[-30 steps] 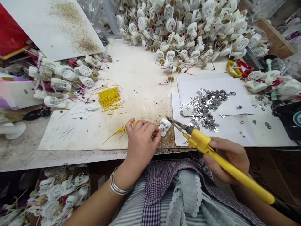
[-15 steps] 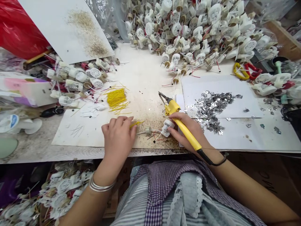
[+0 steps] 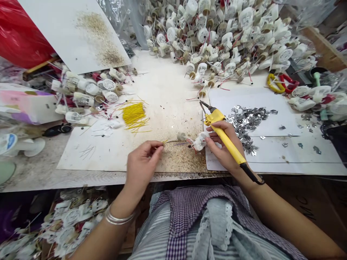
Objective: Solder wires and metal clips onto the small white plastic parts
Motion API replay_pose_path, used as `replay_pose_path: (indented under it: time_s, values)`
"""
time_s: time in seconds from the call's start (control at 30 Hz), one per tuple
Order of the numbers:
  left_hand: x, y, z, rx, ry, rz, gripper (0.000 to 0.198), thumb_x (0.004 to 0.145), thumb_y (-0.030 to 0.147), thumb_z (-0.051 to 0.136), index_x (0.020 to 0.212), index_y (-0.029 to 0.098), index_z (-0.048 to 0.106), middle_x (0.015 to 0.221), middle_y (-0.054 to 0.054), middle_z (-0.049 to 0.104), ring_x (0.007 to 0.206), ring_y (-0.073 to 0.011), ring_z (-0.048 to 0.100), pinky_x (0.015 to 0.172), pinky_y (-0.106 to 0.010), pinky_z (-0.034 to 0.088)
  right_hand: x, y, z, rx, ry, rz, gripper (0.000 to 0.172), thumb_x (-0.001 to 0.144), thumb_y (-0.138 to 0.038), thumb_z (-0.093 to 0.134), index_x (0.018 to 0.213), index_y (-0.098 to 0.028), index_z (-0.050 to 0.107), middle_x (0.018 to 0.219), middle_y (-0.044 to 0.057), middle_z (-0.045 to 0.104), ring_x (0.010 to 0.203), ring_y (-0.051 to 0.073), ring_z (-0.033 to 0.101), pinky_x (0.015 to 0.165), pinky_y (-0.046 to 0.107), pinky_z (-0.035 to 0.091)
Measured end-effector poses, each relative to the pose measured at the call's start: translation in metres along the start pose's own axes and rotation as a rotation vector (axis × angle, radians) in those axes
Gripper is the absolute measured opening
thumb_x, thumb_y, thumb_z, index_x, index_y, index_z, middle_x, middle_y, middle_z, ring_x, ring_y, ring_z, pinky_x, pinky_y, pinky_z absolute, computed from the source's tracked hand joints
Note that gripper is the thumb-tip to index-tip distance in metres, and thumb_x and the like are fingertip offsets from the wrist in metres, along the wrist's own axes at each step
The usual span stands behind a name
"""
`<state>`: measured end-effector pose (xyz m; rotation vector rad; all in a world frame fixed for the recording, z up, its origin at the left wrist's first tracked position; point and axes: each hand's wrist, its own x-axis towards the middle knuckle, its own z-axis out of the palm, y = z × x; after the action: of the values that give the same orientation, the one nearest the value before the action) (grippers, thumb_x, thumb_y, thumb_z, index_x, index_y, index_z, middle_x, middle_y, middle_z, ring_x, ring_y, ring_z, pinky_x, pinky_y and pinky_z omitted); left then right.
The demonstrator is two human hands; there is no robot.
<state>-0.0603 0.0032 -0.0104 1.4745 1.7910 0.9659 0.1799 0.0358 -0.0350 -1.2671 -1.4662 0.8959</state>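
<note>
**Iron in 1 hand, thin wire pinched in the other**

The head camera gives the only view, and all of it turns on the white plastic fitting (image 3: 200, 141), which sits over the stained paper sheet (image 3: 81, 159). Left of the fitting, the left hand (image 3: 142, 161) has thumb and forefinger closed to a narrow pinch on a thin wire (image 3: 171, 141) that leads toward a small tan cylinder (image 3: 181, 136). Fine red and blue leads (image 3: 191, 144) reach the fitting. Right of it, the right hand (image 3: 223, 144) wraps its fingers around a yellow soldering iron (image 3: 233, 151), tip raised above the fitting; whether those fingers grip the fitting too, I cannot tell. Beyond the fitting lies a heap of finished-looking white fittings (image 3: 214, 32). Soldering wires onto the fitting looks to be the step in hand, and the next move seems to call for a steady joint under the iron's tip.
</note>
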Motion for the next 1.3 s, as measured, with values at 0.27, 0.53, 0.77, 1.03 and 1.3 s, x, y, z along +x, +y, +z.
replay_pose_path:
  time_s: [0.27,0.53,0.77,1.03,1.3]
  values:
    - [0.0,0.021,0.041,-0.306,-0.078,-0.008,0.012,0.081,0.028,0.067,0.088,0.019,0.073,0.076,-0.001,0.068,0.059,-0.0101,0.06,0.056,-0.023,0.05,-0.007,-0.005,0.004,-0.207,-0.065,-0.115,0.036,0.083,-0.018,0.065,0.115,-0.029,0.053,0.109,0.002,0.065,0.084,0.016,0.067,0.079,0.034,0.058]
    - [0.007,0.034,0.045,-0.002,-0.248,0.151,0.005,0.081,0.017,0.066,0.076,0.018,0.067,0.079,0.001,0.059,0.069,-0.0103,0.054,0.062,-0.023,0.043,-0.014,-0.013,0.006,-0.242,-0.067,-0.392,0.038,0.085,-0.012,0.063,0.117,-0.029,0.052,0.109,0.004,0.066,0.103,0.018,0.065,0.089,0.034,0.056]
    - [-0.001,0.03,0.047,0.025,-0.249,0.2,0.007,0.084,0.015,0.062,0.082,0.019,0.067,0.085,0.0,0.06,0.081,-0.0132,0.058,0.074,-0.026,0.046,-0.028,-0.015,0.003,-0.17,-0.135,-0.399,0.035,0.088,-0.009,0.058,0.116,-0.029,0.051,0.106,0.003,0.067,0.101,0.017,0.067,0.085,0.032,0.058]
    - [-0.007,0.028,0.045,0.236,-0.232,0.326,0.01,0.087,0.021,0.059,0.083,0.017,0.067,0.084,-0.002,0.058,0.078,-0.0155,0.057,0.071,-0.028,0.045,-0.033,-0.007,0.003,-0.102,-0.22,-0.338,0.035,0.089,-0.011,0.056,0.119,-0.029,0.051,0.113,0.004,0.066,0.104,0.017,0.067,0.086,0.033,0.058]
    - [-0.006,0.029,0.046,0.385,-0.202,0.346,0.011,0.086,0.022,0.06,0.076,0.018,0.064,0.077,0.0,0.059,0.072,-0.0148,0.055,0.065,-0.028,0.04,-0.051,-0.009,-0.046,-0.086,-0.047,-0.347,0.021,0.086,-0.014,0.059,0.103,-0.026,0.063,0.082,0.0,0.067,0.071,0.015,0.065,0.063,0.029,0.054]
